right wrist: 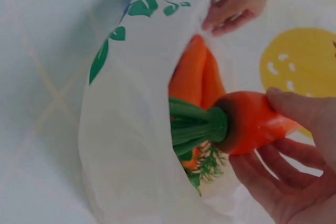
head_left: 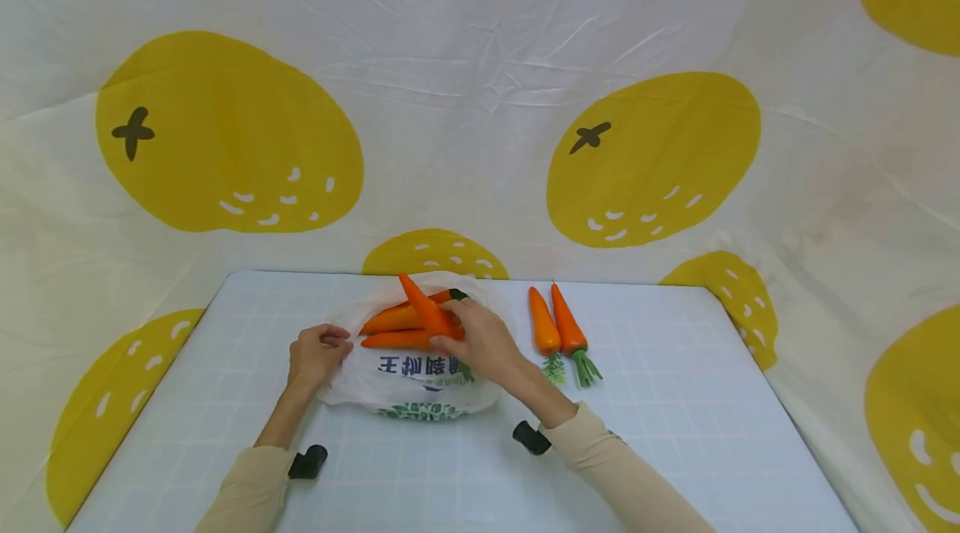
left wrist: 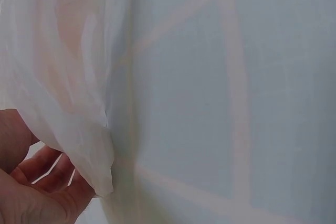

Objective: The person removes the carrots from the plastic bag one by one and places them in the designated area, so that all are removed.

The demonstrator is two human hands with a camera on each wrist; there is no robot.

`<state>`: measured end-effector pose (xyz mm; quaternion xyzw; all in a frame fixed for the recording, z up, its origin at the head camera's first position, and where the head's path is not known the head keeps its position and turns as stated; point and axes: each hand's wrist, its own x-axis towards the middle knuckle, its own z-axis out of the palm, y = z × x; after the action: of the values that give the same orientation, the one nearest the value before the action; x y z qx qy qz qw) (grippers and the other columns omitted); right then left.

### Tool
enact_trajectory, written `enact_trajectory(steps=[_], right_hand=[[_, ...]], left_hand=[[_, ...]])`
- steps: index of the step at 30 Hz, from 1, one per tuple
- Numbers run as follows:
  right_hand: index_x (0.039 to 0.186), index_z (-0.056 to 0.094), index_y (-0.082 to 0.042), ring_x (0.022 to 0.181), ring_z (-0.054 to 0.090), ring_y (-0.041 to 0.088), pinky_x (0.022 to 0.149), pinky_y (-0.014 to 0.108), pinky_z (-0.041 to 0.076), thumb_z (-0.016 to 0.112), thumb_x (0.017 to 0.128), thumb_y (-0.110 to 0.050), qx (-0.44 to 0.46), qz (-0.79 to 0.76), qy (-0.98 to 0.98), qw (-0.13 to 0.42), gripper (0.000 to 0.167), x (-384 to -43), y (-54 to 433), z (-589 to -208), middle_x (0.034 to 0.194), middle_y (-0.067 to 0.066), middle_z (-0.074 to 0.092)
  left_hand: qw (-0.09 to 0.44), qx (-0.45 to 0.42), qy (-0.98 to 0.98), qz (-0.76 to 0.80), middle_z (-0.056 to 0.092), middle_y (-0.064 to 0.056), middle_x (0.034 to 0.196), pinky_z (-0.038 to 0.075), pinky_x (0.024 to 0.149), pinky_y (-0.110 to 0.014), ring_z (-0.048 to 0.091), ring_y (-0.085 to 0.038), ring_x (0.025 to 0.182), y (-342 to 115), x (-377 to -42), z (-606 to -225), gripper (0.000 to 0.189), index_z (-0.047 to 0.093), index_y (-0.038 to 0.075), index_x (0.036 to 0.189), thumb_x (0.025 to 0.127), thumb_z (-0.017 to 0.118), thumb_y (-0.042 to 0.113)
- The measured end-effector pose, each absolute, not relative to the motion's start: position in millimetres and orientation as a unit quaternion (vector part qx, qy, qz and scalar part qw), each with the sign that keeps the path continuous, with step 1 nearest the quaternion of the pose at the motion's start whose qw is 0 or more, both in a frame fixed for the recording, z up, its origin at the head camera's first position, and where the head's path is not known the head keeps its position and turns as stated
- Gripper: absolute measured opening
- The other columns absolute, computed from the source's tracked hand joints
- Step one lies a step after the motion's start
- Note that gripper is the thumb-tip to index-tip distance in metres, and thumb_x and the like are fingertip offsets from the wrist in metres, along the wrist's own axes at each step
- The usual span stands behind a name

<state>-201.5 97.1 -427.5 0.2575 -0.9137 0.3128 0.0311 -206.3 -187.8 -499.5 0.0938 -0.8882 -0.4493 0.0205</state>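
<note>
A white plastic bag (head_left: 352,387) with blue lettering and green leaf print lies on the table, its mouth open. My right hand (head_left: 487,341) grips an orange carrot (head_left: 426,306) near its thick end, over the bag's mouth. In the right wrist view, this carrot's green stem stubs (right wrist: 191,127) point toward the bag wall and are partly hidden by it. Other carrots (head_left: 392,321) lie inside the bag, with feathery leaves (right wrist: 210,163) visible below the held one. At the bag's left rim, my left hand (head_left: 318,356) pinches the thin plastic (left wrist: 79,140).
Right of the bag, two carrots lie side by side on the table: one with feathery leaves (head_left: 543,325), one with green stem stubs (head_left: 570,325). The pale checked table (head_left: 675,433) backs onto a white curtain (head_left: 450,141) with yellow fruit print.
</note>
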Motion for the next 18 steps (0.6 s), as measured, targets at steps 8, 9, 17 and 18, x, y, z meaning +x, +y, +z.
enact_trajectory(steps=[8, 9, 17, 18], right_hand=[[0.130, 0.066, -0.004, 0.102, 0.067, 0.023, 0.086, 0.035, 0.060, 0.080, 0.091, -0.022, 0.233, 0.430, -0.871, 0.035, 0.045, -212, 112, -424, 0.118, 0.010, 0.070], [0.129, 0.067, -0.004, 0.102, 0.068, 0.022, 0.085, 0.033, 0.060, 0.081, 0.091, -0.022, 0.226, 0.440, -0.869, 0.035, 0.045, -214, 114, -424, 0.117, 0.009, 0.071], [0.126, 0.069, -0.002, 0.098, 0.071, 0.025, 0.085, 0.037, 0.059, 0.083, 0.088, -0.025, 0.139, 0.507, -0.850, 0.040, 0.047, -221, 131, -421, 0.109, 0.010, 0.074], [0.127, 0.069, -0.003, 0.098, 0.071, 0.025, 0.086, 0.038, 0.059, 0.083, 0.088, -0.025, 0.128, 0.513, -0.848, 0.036, 0.047, -222, 134, -421, 0.110, 0.010, 0.074]], left_hand=[[0.017, 0.101, -0.890, -0.443, 0.070, -0.022, 0.094, 0.053, 0.070, -0.026, 0.064, -0.030, 0.082, -186, -205, -499, 0.018, 0.070, -0.008, 0.107, 0.094, 0.068, 0.004], [0.017, 0.102, -0.890, -0.444, 0.070, -0.022, 0.094, 0.055, 0.071, -0.028, 0.064, -0.030, 0.082, -185, -205, -499, 0.018, 0.070, -0.008, 0.107, 0.094, 0.068, 0.004], [0.020, 0.103, -0.891, -0.442, 0.070, -0.022, 0.096, 0.055, 0.070, -0.027, 0.064, -0.030, 0.082, -185, -206, -501, 0.017, 0.070, -0.008, 0.107, 0.095, 0.068, 0.004], [0.020, 0.103, -0.891, -0.441, 0.070, -0.022, 0.095, 0.053, 0.068, -0.025, 0.064, -0.030, 0.082, -185, -206, -501, 0.017, 0.070, -0.008, 0.107, 0.095, 0.069, 0.005]])
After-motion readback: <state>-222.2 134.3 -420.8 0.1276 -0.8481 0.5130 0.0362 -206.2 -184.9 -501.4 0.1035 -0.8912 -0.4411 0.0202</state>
